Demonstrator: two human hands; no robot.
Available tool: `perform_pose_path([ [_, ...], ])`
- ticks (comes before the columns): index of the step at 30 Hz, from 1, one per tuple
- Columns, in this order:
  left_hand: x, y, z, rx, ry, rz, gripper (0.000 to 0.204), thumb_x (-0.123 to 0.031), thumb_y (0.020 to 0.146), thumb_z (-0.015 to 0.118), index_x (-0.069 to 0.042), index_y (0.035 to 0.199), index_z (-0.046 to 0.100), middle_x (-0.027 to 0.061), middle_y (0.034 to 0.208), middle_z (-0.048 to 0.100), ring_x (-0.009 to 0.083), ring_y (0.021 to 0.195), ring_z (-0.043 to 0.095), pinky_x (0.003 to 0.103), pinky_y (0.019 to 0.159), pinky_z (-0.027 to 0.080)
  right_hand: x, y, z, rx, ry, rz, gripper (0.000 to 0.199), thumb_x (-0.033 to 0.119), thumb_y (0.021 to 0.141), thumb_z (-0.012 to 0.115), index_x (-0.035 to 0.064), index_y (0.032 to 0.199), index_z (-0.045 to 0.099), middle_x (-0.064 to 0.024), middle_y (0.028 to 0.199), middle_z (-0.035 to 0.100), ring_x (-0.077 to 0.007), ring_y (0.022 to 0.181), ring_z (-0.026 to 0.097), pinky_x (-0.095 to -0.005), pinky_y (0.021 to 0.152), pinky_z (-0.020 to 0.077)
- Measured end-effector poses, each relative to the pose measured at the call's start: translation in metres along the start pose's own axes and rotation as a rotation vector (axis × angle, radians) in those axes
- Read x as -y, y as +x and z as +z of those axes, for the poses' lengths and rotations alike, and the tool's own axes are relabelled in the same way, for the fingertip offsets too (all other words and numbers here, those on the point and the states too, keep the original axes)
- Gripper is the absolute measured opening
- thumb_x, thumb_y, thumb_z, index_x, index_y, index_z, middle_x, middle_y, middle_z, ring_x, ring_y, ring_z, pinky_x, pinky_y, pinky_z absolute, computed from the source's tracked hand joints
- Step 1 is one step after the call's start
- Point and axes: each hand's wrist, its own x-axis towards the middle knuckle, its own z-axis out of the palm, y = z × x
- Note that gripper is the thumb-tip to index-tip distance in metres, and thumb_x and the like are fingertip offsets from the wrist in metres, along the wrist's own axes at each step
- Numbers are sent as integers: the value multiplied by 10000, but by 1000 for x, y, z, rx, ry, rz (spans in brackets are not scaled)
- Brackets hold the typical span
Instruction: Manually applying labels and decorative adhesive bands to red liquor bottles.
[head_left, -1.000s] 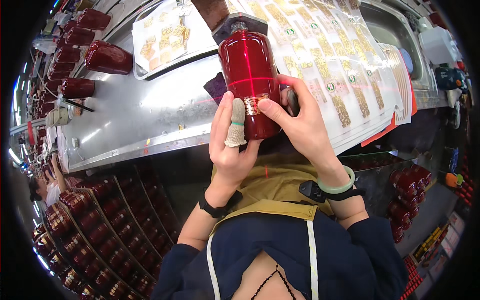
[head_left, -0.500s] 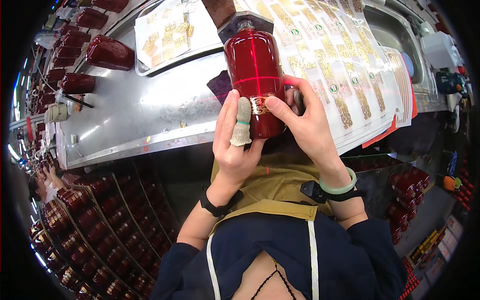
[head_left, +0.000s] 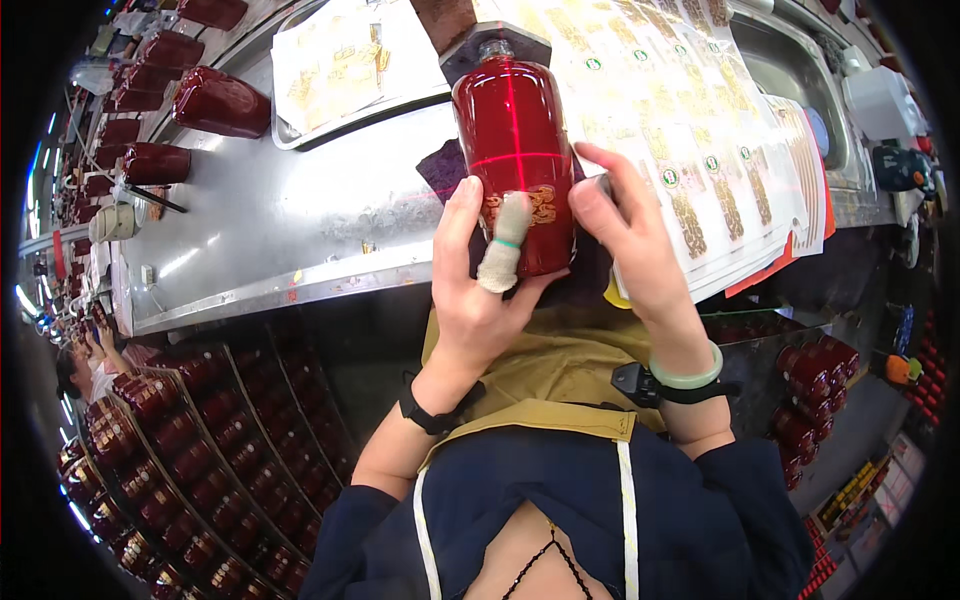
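Observation:
A glossy dark red bottle (head_left: 510, 115) lies on its side before me, its clear glass neck against a dark angled metal support (head_left: 520, 42). Red laser lines cross on its body. My left hand (head_left: 478, 300) grips the bottle's lower left side. One of its fingers, in a knitted cloth sleeve (head_left: 505, 250) with a green band, presses along a gold ornamental sticker (head_left: 541, 206) near the base. My right hand (head_left: 630, 225) is at the bottle's right side, fingers curled around a small dark grey piece (head_left: 604, 184), mostly hidden.
Sheets of gold stickers (head_left: 690, 150) cover the metal worktop's right, beside a sink (head_left: 790, 75). A tray (head_left: 290, 135) with gold pieces stands at far left, near several red bottles (head_left: 221, 102). Racks of red bottles (head_left: 190, 435) fill the lower left, with another person (head_left: 88, 365) beyond.
The bottle has rolled slightly, bringing the gold sticker to the right. My sleeved left finger has moved right onto it. My right thumb has come off the sticker, and that hand has shifted right.

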Motion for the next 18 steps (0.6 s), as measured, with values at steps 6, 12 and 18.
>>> perform_pose_path([
  [6, -11, 5, 2, 44, 144, 46, 778, -240, 641, 979, -100, 1341, 671, 237, 1503, 399, 451, 1350, 456, 536, 1116, 409, 12, 4, 1, -161, 106, -260, 344, 111, 1065, 573, -17, 1377, 510, -65, 1111, 625, -107, 1002, 590, -250, 892, 480],
  [12, 5, 7, -1, -2, -77, -175, 1040, -93, 646, 937, 3, 1541, 414, 219, 1466, 462, 402, 1332, 500, 471, 1115, 419, 24, -4, 16, -87, -356, -470, 202, 27, 953, 674, -2, 1152, 651, -123, 944, 684, -207, 825, 677, -324, 723, 520],
  [18, 21, 14, 2, 124, -445, -493, 1040, -83, 687, 911, 52, 1558, 360, 248, 1435, 545, 381, 1319, 543, 481, 1149, 384, 23, -2, 2, -290, -336, -373, 209, 67, 976, 684, 5, 1173, 648, -102, 940, 713, -156, 808, 670, -303, 721, 524],
])
